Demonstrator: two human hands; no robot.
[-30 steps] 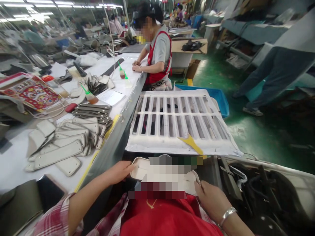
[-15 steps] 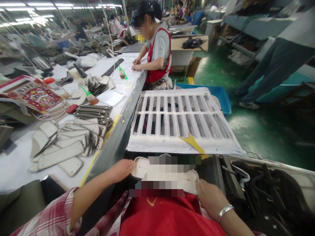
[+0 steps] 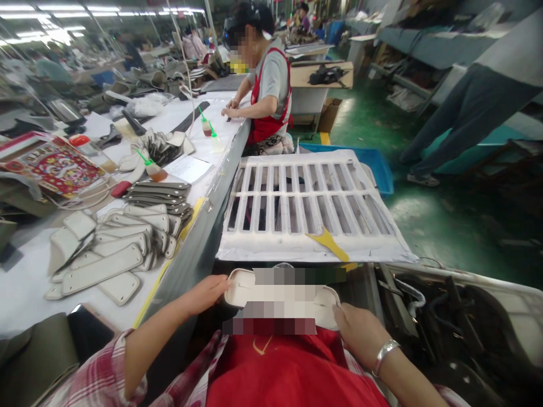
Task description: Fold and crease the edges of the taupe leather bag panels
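Observation:
A long cream leather-like strip (image 3: 326,308) with rounded ends and a short slit near each end is stretched across in front of my red apron. Its middle is blurred out. My left hand (image 3: 210,294) pinches the strip's left end between thumb and fingers. At the opposite end, my right hand (image 3: 360,327), with a silver bracelet on the wrist, grips the rim. To the left on the table lies a loose pile of similar cream strips (image 3: 104,265) with small holes. Behind them is a stack of dark-backed strips (image 3: 156,195).
A white slatted rack (image 3: 314,246) stands just ahead, with a yellow Y-shaped piece (image 3: 328,242) on it. Glue bottles (image 3: 155,170) stand on the white table (image 3: 25,282). A bin of dark parts (image 3: 466,333) is at right. A co-worker (image 3: 271,85) works farther along.
Both hands keep hold of the strip and hardly move. The view has shifted slightly, so the surroundings appear a little farther left. The co-worker's hands have moved slightly.

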